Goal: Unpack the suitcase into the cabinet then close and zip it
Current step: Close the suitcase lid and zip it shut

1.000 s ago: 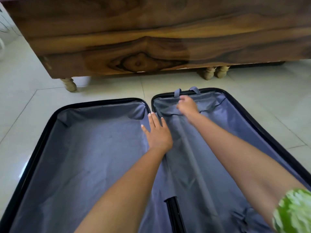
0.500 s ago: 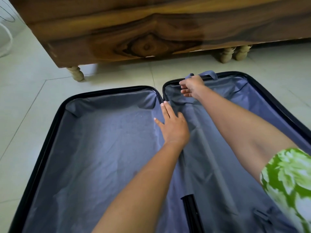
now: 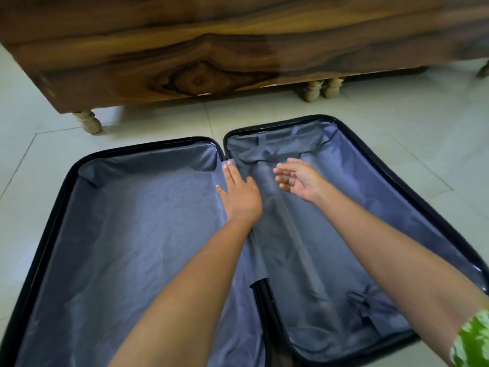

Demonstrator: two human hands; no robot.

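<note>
A black suitcase (image 3: 391,186) lies wide open on the floor, both halves lined in grey-blue fabric with nothing inside. My left hand (image 3: 239,196) rests flat on the lining along the middle hinge, fingers straight. Over the right half hovers my right hand (image 3: 300,180), palm turned up, fingers loosely spread, holding nothing. Grey straps (image 3: 264,151) lie at the far end of the right half. The wooden cabinet (image 3: 201,54) stands just beyond the suitcase on turned legs.
Pale tiled floor (image 3: 412,123) surrounds the suitcase. The cabinet's legs (image 3: 88,121) stand close to the suitcase's far edge. A green patterned sleeve (image 3: 473,337) shows at the lower right.
My right hand has let go of the strap at the far rim and drawn back, turning palm up. My left hand has stayed on the hinge lining.
</note>
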